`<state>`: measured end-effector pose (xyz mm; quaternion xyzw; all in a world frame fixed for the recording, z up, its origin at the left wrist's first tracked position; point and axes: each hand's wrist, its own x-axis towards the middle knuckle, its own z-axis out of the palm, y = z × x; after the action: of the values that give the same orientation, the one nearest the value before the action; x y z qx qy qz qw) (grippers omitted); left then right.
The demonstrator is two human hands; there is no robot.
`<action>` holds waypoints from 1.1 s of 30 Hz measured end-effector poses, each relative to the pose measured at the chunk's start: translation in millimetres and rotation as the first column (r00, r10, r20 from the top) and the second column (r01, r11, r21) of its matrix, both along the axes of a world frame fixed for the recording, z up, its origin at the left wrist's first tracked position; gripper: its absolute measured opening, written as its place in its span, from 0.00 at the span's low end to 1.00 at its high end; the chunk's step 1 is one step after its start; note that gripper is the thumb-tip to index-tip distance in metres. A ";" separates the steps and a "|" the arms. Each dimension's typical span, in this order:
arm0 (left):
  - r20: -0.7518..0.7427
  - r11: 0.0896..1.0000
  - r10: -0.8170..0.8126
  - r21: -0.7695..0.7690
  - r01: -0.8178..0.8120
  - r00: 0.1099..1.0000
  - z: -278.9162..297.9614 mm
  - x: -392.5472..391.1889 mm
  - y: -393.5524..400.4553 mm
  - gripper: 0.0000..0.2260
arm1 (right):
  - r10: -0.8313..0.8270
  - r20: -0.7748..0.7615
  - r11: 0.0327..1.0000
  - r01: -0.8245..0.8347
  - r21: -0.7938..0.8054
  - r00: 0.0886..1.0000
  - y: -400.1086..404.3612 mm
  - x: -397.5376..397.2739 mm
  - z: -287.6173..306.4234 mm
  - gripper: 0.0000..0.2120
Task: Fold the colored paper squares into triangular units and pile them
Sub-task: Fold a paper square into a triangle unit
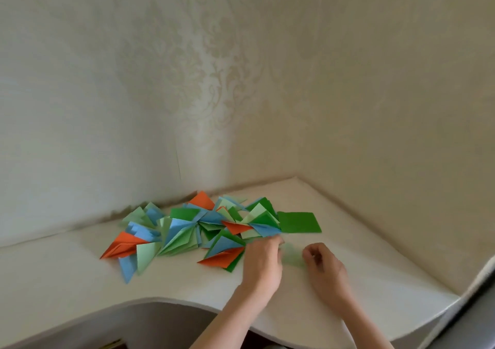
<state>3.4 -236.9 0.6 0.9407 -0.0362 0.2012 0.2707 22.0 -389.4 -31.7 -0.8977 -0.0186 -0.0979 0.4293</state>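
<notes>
A heap of folded triangular units in orange, blue, light green and dark green spreads over the back of the white table. A flat dark green paper square lies at the heap's right end. Between my hands sits a blurred light green paper. My left hand reaches to the heap's front right edge, fingers touching the light green paper's left side. My right hand has its fingers curled at the paper's right side; the blur hides whether they pinch it.
The table fits into a room corner, with patterned wallpaper walls behind and to the right. Its curved front edge runs below my forearms. A dark object stands at the lower right past the table's end.
</notes>
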 end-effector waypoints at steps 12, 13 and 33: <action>0.001 0.984 0.169 -0.064 -0.169 0.986 17.8 -20.3 128.1 0.07 | 0.008 0.022 1.000 -0.007 -0.014 1.000 -0.2 -1.3 -2.2 0.05; 0.001 0.984 0.168 -0.053 -0.168 0.986 13.0 -20.2 126.1 0.08 | 0.010 0.021 1.000 -0.010 -0.014 1.000 0.4 -1.3 -1.8 0.05; 0.078 0.976 -0.095 -0.191 0.108 0.992 -34.3 19.7 -3.5 0.13 | 0.191 0.138 0.951 -0.149 -0.271 0.972 11.2 56.4 22.6 0.26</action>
<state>23.1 -240.4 -33.7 0.8992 -0.0734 0.2217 0.3700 78.4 -378.3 -9.1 -0.9300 -0.1438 -0.1301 0.3121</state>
